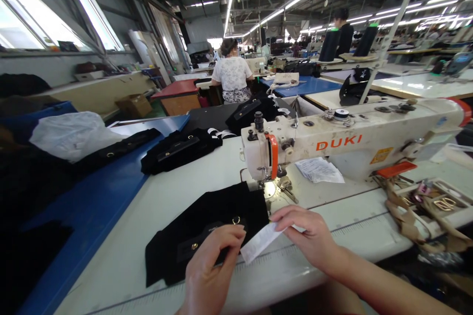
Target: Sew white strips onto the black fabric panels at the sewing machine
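A white fabric label [261,243] is pinched by its upper right end between the thumb and fingers of my right hand [308,234]. Beside the label's other end, my left hand [214,266] has its thumb and fingers drawn together; what they grip, if anything, I cannot make out. Beneath the hands lies a black fabric piece [185,229] with a dark strap, a gold ring and a gold stud, partly covered by my left hand. Its right edge reaches the needle area of a white DUKI sewing machine [295,138], whose lamp is lit.
A stack of printed white labels [320,170] rests on the machine bed. At right, a parts tray [439,202] holds metal rings beside tan straps [404,216]. More black pieces [181,150] lie behind, left of the machine. A seated person [232,74] faces away farther back.
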`<state>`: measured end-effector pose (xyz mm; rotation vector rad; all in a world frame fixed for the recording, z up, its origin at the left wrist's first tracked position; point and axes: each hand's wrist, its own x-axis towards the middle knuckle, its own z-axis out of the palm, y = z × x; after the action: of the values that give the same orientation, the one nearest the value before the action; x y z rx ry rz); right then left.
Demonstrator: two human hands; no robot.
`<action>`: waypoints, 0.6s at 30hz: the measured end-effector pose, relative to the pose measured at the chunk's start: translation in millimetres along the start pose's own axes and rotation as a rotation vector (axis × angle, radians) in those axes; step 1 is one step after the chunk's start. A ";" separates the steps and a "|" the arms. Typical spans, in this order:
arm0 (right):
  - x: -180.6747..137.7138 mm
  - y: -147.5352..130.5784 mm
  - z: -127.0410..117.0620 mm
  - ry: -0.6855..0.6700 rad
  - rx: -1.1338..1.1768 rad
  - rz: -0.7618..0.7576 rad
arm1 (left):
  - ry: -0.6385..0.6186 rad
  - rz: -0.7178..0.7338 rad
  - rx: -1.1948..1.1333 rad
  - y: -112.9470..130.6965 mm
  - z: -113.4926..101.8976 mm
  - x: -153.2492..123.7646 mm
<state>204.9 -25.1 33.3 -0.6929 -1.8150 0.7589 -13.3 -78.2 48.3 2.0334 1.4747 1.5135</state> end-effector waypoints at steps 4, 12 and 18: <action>1.1 -1.9 1.2 -0.002 -0.006 0.052 | -0.007 -0.292 0.009 2.4 0.4 -2.4; 2.0 4.1 4.4 0.075 0.167 0.209 | -0.152 -0.668 -0.286 -7.9 6.0 1.3; 5.1 7.8 7.9 0.097 0.287 0.425 | -0.310 -0.558 -0.299 -1.2 17.1 -8.8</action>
<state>196.7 -17.8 27.9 -0.9169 -1.4466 1.2163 0.2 -78.3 34.6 1.4397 1.4240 1.0597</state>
